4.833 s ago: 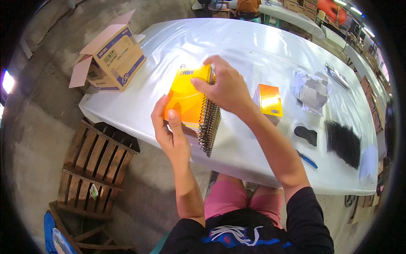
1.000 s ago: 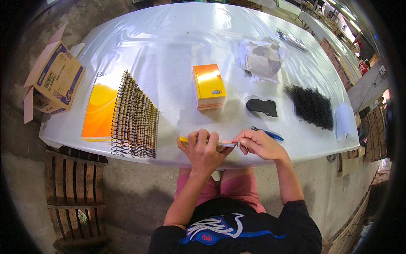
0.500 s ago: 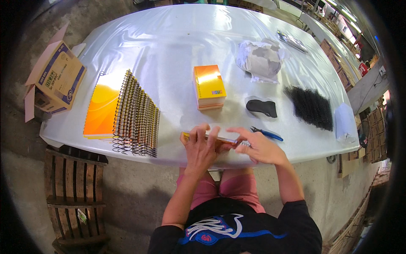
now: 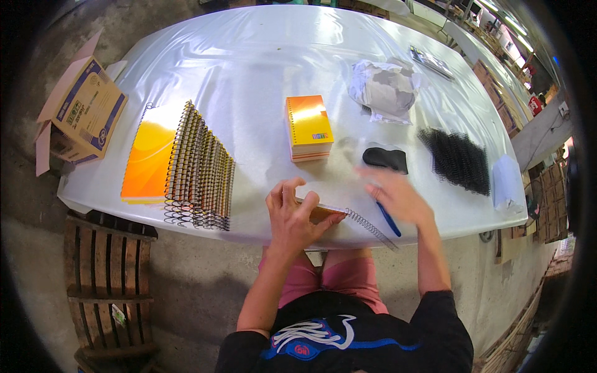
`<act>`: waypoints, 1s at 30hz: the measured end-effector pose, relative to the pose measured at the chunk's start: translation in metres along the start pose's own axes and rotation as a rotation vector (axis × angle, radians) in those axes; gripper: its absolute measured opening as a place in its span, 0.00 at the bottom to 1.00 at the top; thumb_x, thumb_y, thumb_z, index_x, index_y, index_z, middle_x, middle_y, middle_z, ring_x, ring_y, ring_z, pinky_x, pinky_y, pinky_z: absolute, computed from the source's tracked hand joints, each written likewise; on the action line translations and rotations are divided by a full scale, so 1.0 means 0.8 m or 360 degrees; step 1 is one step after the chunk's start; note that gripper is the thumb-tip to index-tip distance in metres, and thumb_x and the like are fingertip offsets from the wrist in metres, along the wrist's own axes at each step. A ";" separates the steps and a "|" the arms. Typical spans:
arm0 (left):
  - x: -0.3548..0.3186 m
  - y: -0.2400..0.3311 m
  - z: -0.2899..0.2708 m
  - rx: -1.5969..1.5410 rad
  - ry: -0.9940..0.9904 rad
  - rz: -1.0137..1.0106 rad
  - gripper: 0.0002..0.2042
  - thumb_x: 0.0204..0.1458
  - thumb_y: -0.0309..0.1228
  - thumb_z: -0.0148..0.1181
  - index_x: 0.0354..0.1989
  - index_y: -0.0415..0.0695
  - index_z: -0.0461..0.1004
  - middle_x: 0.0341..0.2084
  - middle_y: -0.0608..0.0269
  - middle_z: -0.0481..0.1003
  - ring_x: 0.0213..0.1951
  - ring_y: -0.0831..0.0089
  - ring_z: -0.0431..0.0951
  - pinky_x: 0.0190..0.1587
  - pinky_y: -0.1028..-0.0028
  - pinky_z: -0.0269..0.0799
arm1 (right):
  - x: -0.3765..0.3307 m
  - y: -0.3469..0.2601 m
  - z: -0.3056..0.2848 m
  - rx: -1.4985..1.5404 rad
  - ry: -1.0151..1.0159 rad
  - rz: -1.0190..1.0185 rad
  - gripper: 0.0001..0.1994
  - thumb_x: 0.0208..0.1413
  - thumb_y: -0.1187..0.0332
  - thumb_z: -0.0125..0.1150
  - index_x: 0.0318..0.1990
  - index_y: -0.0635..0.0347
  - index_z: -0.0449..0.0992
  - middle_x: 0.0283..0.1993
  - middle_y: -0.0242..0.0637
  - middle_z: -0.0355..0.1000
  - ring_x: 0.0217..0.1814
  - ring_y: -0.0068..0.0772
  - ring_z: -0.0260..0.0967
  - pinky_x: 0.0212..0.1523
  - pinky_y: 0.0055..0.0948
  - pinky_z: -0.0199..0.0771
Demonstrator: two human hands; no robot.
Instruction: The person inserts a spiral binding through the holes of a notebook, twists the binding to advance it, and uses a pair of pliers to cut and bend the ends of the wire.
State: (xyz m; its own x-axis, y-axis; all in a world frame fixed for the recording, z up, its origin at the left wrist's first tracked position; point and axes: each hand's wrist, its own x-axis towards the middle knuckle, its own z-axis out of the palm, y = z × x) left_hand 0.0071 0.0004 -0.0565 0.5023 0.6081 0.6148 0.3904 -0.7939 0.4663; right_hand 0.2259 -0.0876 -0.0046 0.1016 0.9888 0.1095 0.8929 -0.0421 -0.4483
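Note:
My left hand grips a small notebook near the table's front edge, held tilted with fingers over its top. A thin spiral coil sticks out from the notebook's right end and slopes down to the right. My right hand is smeared by motion beside it. A pair of blue-handled pliers juts out below that hand; its jaws are hidden. Ahead of my hands stands a stack of small orange and yellow notebooks.
Larger spiral notebooks stand piled at left, near an open carton. At right are a black curved pad, a heap of black coils, crumpled paper and a white roll. A wooden pallet-like rack stands below left.
My right hand has left the coil and moved right and up onto the pliers. The pliers have swung round, handle now pointing toward me. The coil's loose end now shows.

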 end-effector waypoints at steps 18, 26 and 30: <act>-0.002 -0.006 -0.003 -0.0061 -0.0009 0.0157 0.24 0.25 0.50 0.72 0.21 0.43 0.69 0.47 0.57 0.65 0.51 0.55 0.63 0.50 0.55 0.59 | 0.013 0.013 0.037 0.1298 -0.0299 -0.0135 0.13 0.37 0.77 0.59 0.35 0.63 0.81 0.32 0.38 0.79 0.34 0.24 0.75 0.39 0.23 0.72; 0.002 -0.012 0.004 -0.0152 0.0013 0.0151 0.25 0.22 0.49 0.74 0.18 0.42 0.67 0.49 0.55 0.64 0.53 0.52 0.60 0.53 0.55 0.57 | 0.012 -0.011 0.026 0.1724 -0.0137 -0.0459 0.15 0.36 0.80 0.56 0.34 0.59 0.82 0.33 0.40 0.79 0.36 0.28 0.77 0.41 0.25 0.74; 0.010 -0.007 -0.002 -0.0195 0.0004 0.0145 0.26 0.19 0.46 0.76 0.17 0.43 0.67 0.51 0.53 0.62 0.54 0.50 0.59 0.52 0.55 0.58 | 0.031 -0.010 0.031 0.0659 -0.0110 0.0256 0.16 0.33 0.80 0.59 0.35 0.61 0.82 0.34 0.40 0.79 0.39 0.31 0.77 0.44 0.25 0.73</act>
State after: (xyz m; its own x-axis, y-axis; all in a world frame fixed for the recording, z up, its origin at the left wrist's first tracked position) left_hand 0.0076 0.0100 -0.0528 0.5293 0.5337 0.6595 0.2461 -0.8405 0.4826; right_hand 0.2102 -0.0589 -0.0202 0.1825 0.9822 -0.0437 0.6160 -0.1489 -0.7735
